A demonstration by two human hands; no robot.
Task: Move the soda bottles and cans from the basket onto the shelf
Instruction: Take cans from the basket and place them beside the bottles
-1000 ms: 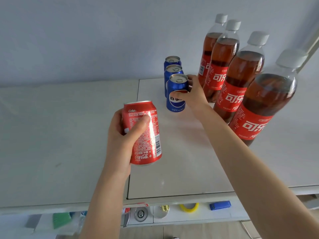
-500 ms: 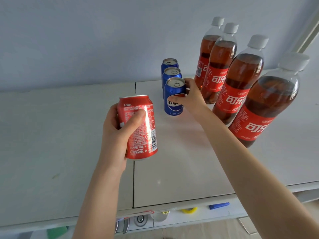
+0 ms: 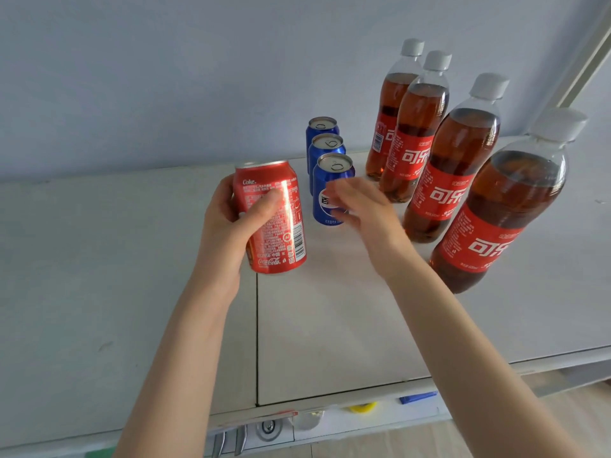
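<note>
My left hand (image 3: 228, 233) grips a red Coca-Cola can (image 3: 274, 223), held upright just above the white shelf top (image 3: 330, 319). Three blue Pepsi cans stand in a row running toward the wall; the nearest blue can (image 3: 330, 180) is right of the red can. My right hand (image 3: 360, 213) hovers in front of that can with its fingers spread, blurred, holding nothing. Several cola bottles with red labels stand in a diagonal line at the right, the nearest bottle (image 3: 502, 213) largest in view. No basket is in view.
A pale wall (image 3: 198, 77) rises behind the shelf. A seam (image 3: 257, 325) splits the shelf top into two panels. Below the front edge lies a lower ledge with small items, among them a yellow ring (image 3: 363, 407) and a blue piece (image 3: 417, 397).
My right hand has let go of the nearest blue can and pulled back with fingers spread. My left hand has carried the red can forward, closer to the blue cans.
</note>
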